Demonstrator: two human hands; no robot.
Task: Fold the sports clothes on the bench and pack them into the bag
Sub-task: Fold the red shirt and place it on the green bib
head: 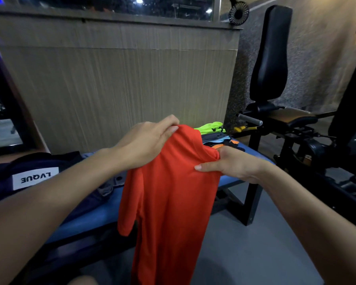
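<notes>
Red shirt (171, 188) hangs in the air in front of the blue bench (86, 221), held up by both hands at its top edge; body and one short sleeve droop toward the floor. Left hand (144, 145) pinches the upper corner between fingers and thumb; right hand (232, 163) grips the other shoulder, thumb pressed across the cloth. Dark bag (29, 175) with a white label sits at the left end of the bench; a neon-green garment (211, 127) and mixed dark pieces (220, 141) lie at its far end. Judgement: step in hand is squaring the shirt for folding. Best to spread the shoulders level, lay it flat on bare bench padding, tuck sleeves inward, then fold
</notes>
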